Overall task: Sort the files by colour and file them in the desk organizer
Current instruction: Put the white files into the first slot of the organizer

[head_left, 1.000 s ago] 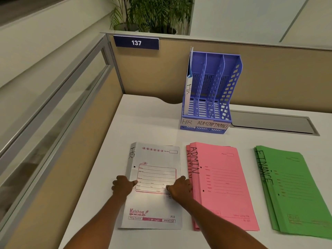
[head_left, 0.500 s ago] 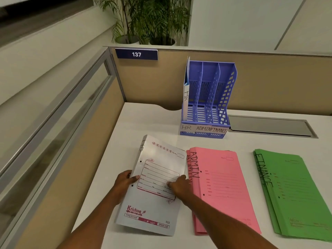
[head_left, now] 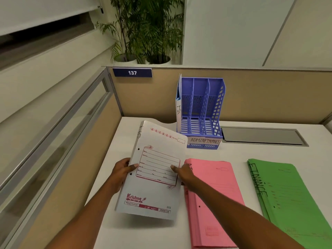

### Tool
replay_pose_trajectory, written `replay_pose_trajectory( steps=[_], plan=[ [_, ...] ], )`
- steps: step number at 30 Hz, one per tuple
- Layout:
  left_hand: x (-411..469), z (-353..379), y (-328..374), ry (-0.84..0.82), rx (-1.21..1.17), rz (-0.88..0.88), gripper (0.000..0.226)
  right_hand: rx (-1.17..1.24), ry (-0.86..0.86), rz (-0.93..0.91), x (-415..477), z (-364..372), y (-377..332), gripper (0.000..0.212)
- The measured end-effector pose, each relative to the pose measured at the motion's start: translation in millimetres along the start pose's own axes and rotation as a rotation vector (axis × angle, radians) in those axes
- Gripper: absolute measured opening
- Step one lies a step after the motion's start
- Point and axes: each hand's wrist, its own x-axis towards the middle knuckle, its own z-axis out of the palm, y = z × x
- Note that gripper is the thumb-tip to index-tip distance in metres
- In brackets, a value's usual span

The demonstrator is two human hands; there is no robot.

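I hold a white file (head_left: 154, 187) lifted off the desk and tilted, its top end towards the organizer. My left hand (head_left: 123, 168) grips its left edge and my right hand (head_left: 181, 172) grips its right edge. A pink ADMIN stack (head_left: 213, 198) lies flat to the right, partly under my right arm. A green FINANCE stack (head_left: 291, 200) lies further right. The blue desk organizer (head_left: 202, 108) stands at the back with three slots; one white file (head_left: 179, 105) stands in its left slot. The file in my hands hides the organizer's left label.
A beige partition (head_left: 269, 94) with a "137" sign (head_left: 132, 72) closes the back of the desk. A glass-and-metal side panel (head_left: 59, 141) runs along the left. A grey cable hatch (head_left: 262, 136) lies right of the organizer. Potted plants (head_left: 147, 33) stand behind the partition.
The white file has come up off the desk and moved forward and upward toward the organizer, held in both hands. The pink and green stacks have not moved.
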Motion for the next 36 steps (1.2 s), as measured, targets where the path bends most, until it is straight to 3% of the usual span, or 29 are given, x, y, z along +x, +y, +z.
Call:
replay_pose_trajectory(
  steps=[5,11,19,31,36],
  plan=[
    [13,31,42,-0.056,0.027,0.089,0.035,0.066,0.109,0.019,11,-34,-36,0.071],
    [28,76,89,-0.116,0.055,0.212,0.042,0.191,0.234,-0.081,24,-73,-73,0.061],
    [45,120,127,-0.131,0.214,0.378,0.043,0.175,0.344,-0.171,48,-114,-127,0.061],
    [71,162,162,0.245,0.414,0.587,0.041,-0.035,0.341,-0.389,86,-144,-235,0.068],
    [72,168,165,0.381,0.542,0.648,0.051,0.062,0.241,-0.454,100,-146,-277,0.072]
  ],
)
